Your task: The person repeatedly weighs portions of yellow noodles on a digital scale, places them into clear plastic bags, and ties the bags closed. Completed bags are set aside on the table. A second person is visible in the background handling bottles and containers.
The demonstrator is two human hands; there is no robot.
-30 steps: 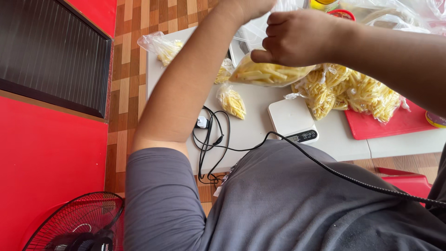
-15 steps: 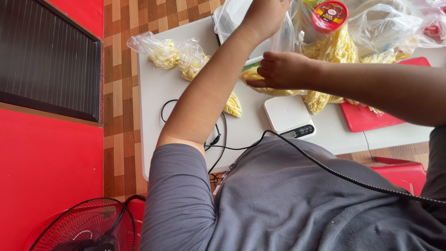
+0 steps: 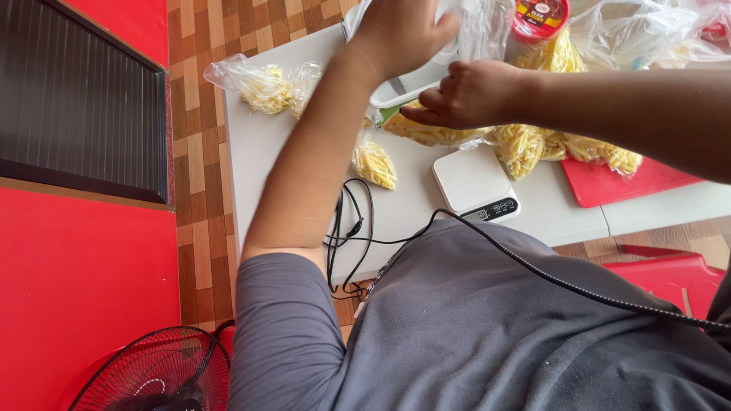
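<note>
- Left hand [image 3: 403,30], at the top of the head view, lies palm down with its fingers curled over the raised white lid of what looks like a bag sealer [image 3: 415,84]; the top edge of the frame cuts the fingertips off, so how firmly it grips is hard to tell.
- Right hand [image 3: 468,95] is loosely closed, knuckles up, fingers bent round the neck of a clear bag of yellow fries [image 3: 430,131], which it holds against the front edge of the sealer.
- That bag lies on the white table [image 3: 266,152], just beside the sealer and just above the white kitchen scale [image 3: 474,183].
- More filled bags [image 3: 560,144] lie in a heap under the right forearm, some of them reaching onto a red cutting board [image 3: 624,186].
- One small filled bag [image 3: 375,164] lies alone near the left forearm, and two more [image 3: 263,85] rest at the far left corner of the table.
- A red-lidded tub [image 3: 539,17] stands at the top, beside loose clear plastic bags [image 3: 647,34].
- Black cables [image 3: 346,243] loop on the near edge of the table, and one runs across the grey shirt [image 3: 487,327].
- A black fan [image 3: 152,373] stands on the floor at lower left, against the red surface [image 3: 84,281].
</note>
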